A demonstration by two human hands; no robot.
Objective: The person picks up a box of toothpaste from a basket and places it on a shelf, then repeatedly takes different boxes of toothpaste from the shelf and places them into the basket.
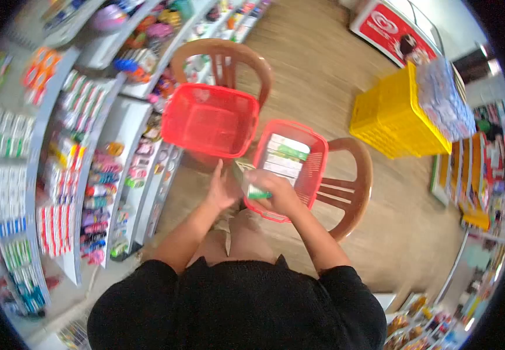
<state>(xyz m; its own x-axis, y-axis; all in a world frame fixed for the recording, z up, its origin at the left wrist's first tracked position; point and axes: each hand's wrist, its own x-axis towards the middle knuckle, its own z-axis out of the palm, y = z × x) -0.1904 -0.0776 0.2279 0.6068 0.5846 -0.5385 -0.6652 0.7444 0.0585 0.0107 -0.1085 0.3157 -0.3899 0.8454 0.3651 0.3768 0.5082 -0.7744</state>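
Note:
My right hand is wrapped round a small green and white box, over the near left side of a red basket. Inside that basket lie several white and green boxes. To the left, my left hand is apart from the box with its fingers spread and nothing in it. Just beyond its fingertips stands a second red basket, whose inside shows no goods. Some of the held box is hidden behind my right fingers.
Brown plastic chairs support the baskets. Stocked shelves run along the left. A yellow crate with plastic-wrapped packs stands at right, near a red freezer. More shelves line the far right.

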